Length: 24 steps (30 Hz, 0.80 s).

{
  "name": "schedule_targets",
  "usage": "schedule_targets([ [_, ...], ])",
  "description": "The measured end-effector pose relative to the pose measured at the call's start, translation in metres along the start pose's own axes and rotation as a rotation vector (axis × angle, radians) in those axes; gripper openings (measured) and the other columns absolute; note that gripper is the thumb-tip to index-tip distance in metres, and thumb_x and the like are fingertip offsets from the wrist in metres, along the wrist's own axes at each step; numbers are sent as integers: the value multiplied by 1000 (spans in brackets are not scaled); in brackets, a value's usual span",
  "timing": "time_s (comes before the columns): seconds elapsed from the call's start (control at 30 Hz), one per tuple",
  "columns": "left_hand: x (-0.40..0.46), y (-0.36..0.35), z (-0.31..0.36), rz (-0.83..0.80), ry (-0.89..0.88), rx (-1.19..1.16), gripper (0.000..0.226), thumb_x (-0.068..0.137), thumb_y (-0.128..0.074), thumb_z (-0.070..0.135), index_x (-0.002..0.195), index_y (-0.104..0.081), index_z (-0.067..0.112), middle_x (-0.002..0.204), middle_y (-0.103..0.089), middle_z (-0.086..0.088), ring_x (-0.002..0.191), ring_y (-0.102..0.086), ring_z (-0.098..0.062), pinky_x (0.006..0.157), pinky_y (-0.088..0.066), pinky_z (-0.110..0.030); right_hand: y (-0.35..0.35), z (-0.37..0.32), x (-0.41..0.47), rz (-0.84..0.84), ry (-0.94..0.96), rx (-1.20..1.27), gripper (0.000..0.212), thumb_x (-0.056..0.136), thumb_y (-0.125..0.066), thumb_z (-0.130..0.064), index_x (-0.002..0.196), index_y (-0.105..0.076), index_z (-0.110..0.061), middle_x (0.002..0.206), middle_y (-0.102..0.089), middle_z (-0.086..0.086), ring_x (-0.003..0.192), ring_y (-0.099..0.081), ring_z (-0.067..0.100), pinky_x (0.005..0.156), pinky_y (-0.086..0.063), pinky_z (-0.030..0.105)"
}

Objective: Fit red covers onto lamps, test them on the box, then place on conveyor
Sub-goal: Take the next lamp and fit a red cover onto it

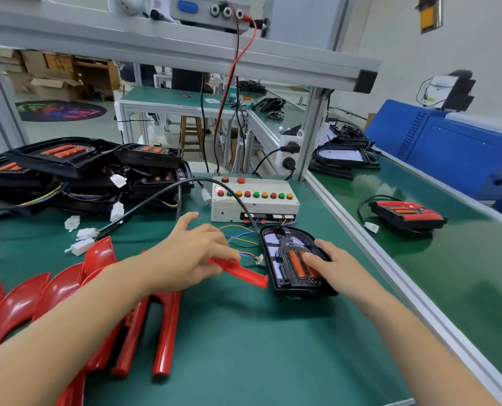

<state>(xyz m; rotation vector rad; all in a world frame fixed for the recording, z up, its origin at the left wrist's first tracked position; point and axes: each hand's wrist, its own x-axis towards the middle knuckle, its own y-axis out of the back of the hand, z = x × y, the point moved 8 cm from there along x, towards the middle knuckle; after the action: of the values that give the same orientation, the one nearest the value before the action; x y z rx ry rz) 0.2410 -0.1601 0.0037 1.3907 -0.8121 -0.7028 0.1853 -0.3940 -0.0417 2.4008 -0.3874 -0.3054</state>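
Note:
A black lamp with orange strips lies face up on the green mat, right of centre. My right hand grips its right side, thumb on the orange strips. My left hand holds a red cover just left of the lamp, its end almost touching the lamp's edge. The white test box with coloured buttons stands behind the lamp, thin coloured wires running from it toward the lamp. On the green conveyor at the right rests a lamp with a red cover fitted.
Several loose red covers lie at the left front. A pile of black lamps with cables and white connectors fills the back left. An aluminium rail separates mat from conveyor. More lamps and a blue machine sit far right.

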Motion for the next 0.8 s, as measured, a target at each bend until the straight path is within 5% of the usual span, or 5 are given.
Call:
schedule_targets([
  [0.1, 5, 15, 2, 40, 4, -44, 36, 98, -46, 33, 132, -47, 46, 121, -49, 20, 123, -35, -1, 111, 6, -33, 3, -12, -3, 61, 79, -153, 38, 97, -52, -38, 131, -53, -22, 123, -54, -3, 105, -47, 14, 77, -32, 17],
  [0.2, 12, 24, 6, 56, -7, -44, 35, 100, -40, 33, 133, -46, 46, 118, -50, 19, 120, -35, -2, 110, 5, -32, 15, -36, -11, 251, 257, -248, 39, 99, -49, -33, 131, -54, -12, 138, -49, 3, 127, -43, 20, 95, -30, 23],
  [0.33, 26, 29, 15, 62, -32, -80, 32, 101, -39, 31, 127, -51, 45, 107, -51, 17, 117, -34, -3, 106, 1, -30, 8, -81, -37, 268, 572, -159, 29, 100, -48, -29, 126, -60, -20, 121, -58, -12, 118, -47, 9, 91, -24, -1],
  [0.57, 39, 30, 17, 30, -18, -317, 27, 100, -45, 26, 120, -61, 34, 83, -48, 21, 110, -36, -4, 104, -6, -26, -26, -103, -60, 109, 730, -237, 39, 95, -57, -33, 133, -55, -28, 111, -66, -6, 99, -54, 14, 91, -41, 31],
  [0.8, 45, 41, 19, 251, -3, -728, 26, 95, -55, 16, 119, -63, 24, 95, -62, 2, 90, -50, -14, 98, -30, -32, -13, -106, -69, 328, 795, -408, 36, 92, -55, -7, 128, -59, -3, 96, -65, 12, 80, -63, 34, 65, -55, 43],
])
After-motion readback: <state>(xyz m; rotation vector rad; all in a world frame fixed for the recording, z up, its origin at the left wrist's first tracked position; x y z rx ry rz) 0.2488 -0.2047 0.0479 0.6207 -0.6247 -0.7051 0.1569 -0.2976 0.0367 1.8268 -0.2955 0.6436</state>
